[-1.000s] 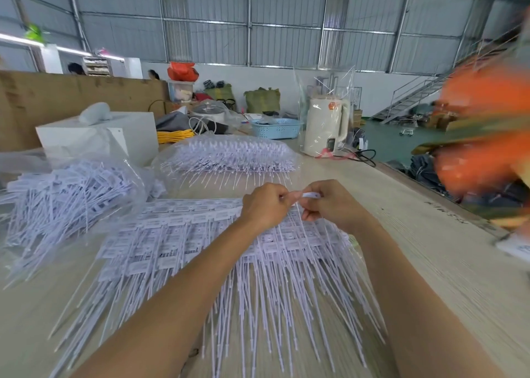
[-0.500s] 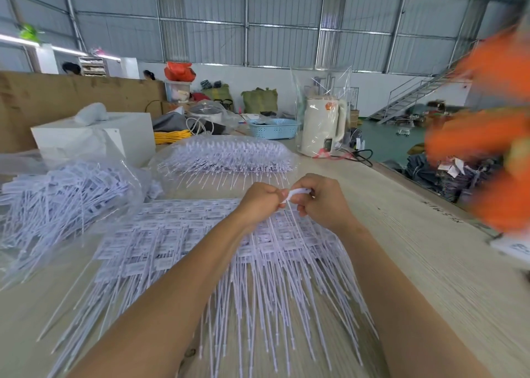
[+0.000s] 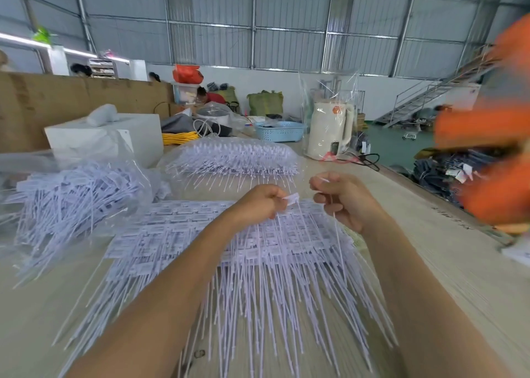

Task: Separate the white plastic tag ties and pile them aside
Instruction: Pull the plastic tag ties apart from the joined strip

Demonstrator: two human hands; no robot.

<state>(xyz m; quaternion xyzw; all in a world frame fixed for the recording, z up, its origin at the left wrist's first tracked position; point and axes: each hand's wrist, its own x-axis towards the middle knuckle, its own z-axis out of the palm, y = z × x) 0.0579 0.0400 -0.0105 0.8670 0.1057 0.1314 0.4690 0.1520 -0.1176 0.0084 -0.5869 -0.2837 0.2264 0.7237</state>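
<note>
My left hand (image 3: 259,202) pinches the sheet of ties (image 3: 229,240) steady; my right hand (image 3: 341,200), at three o'clock, holds one tie (image 3: 338,234) freed.

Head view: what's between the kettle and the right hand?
Mostly bare tabletop. A black cord and a bit of red string lie at the foot of the kettle; nothing else before the right hand.

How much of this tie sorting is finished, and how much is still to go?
Seemingly done: a loose heap of ties lies on plastic at the left. In hand: the right hand holds one single tie, while the left hand pinches the joined sheet. Left: that wide sheet and a bagged batch behind it.
</note>
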